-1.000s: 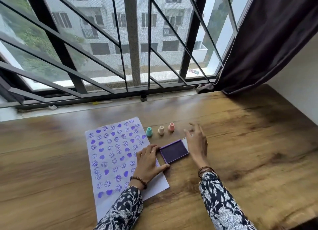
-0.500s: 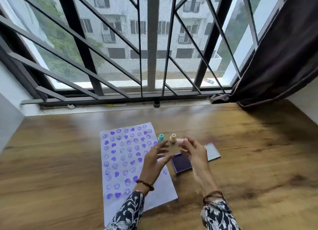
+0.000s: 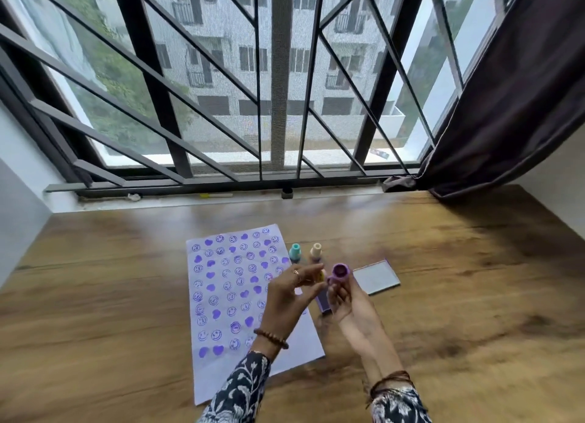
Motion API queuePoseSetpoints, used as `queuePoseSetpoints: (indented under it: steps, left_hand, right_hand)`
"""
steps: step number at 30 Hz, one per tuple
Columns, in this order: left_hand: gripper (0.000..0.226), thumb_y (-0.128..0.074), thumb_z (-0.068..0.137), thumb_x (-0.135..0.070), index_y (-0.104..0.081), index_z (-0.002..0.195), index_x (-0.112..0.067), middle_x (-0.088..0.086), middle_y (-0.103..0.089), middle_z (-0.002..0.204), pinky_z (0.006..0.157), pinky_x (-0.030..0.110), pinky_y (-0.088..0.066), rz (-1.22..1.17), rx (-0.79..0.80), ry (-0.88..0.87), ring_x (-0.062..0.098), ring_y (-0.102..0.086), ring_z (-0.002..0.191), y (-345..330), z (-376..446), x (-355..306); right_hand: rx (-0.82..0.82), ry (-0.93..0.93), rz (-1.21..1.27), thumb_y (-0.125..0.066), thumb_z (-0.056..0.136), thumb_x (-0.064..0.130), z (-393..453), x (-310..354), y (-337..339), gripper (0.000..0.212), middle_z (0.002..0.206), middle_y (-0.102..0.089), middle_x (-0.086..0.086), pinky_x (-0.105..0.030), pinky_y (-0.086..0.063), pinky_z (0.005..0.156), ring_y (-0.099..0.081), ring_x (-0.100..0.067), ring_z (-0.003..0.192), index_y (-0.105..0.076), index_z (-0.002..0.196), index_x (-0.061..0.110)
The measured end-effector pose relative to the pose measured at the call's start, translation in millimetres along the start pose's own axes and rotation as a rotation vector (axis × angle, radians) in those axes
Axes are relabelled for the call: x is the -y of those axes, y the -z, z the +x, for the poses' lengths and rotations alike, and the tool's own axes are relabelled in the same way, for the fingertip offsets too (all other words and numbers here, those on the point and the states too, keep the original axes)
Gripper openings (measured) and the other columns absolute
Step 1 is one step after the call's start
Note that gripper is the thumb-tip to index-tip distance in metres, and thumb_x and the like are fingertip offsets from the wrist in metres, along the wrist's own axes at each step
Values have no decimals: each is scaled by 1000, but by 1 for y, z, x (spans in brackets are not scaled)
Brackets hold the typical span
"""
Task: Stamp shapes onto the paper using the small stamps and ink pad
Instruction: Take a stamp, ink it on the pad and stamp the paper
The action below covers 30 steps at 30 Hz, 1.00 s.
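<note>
This was a home room: a brown wood-grain desk [image 3: 443, 264] sat against a black-barred window [image 3: 278, 74] at twelve o'clock, with a dark fabric curtain [image 3: 512, 106] at two o'clock.

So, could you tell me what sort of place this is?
Probably a room in a flat, several floors up: a wooden table set against a barred window, a dark curtain at the side, and an apartment block outside.

I see a wooden bench [image 3: 443, 264] running up to the window sill. On it lies a white paper [image 3: 221, 296] covered in purple stamps. Just beside its far right corner stand a teal stamp [image 3: 295, 253] and a cream stamp [image 3: 316, 252]. The ink pad [image 3: 323, 303] sits mostly hidden, its open lid [image 3: 376, 277] flat alongside.
</note>
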<state>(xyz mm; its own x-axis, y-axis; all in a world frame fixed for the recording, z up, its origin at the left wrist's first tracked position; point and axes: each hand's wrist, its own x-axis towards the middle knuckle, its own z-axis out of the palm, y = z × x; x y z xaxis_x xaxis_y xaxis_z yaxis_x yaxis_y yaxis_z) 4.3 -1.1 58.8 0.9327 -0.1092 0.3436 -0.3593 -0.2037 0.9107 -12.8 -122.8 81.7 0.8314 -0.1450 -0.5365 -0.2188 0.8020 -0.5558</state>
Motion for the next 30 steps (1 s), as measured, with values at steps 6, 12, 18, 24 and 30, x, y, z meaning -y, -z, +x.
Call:
queuePoseSetpoints:
  steps: [6,12,18,24,30]
  left_hand:
    - [26,-71,75,-6,-68,99,-16,3,-68,84,72,12,-53,-4,31,147,4,-65,78,4,-6,20]
    - [19,-68,79,-18,-67,96,-26,4,-68,78,63,4,-44,25,121,349,2,-62,67,-3,-10,38]
    - [14,-63,83,-20,-64,97,-23,1,-67,80,68,26,-49,49,149,412,14,-61,65,-13,-7,48]
    - [12,-59,86,-18,-58,93,-27,6,-68,84,63,38,-55,-24,126,458,18,-64,60,-17,-9,54]
    - [19,-57,86,-22,-57,105,-19,15,-71,76,65,29,-55,29,137,458,14,-66,59,-17,-14,63]
  right_hand:
    - [-21,-87,92,-45,95,11,8,11,19,22,52,-68,-8,-15,-54,43,-61,-9,41,-59,81,1]
    - [-88,131,-256,-55,87,-1,17,19,46,13,68,-73,-5,-17,-58,57,-68,-10,61,-64,83,7]
    - [-284,596,-1200,-73,77,27,24,20,60,7,76,-71,7,-5,-44,61,-66,-6,75,-67,73,27]
    - [-155,845,-1590,-65,86,16,20,5,63,1,86,-64,0,-30,-50,62,-61,-16,72,-64,86,15]
    - [-140,917,-1867,-66,84,10,22,2,54,2,79,-64,-6,-35,-54,46,-63,-24,61,-64,84,9]
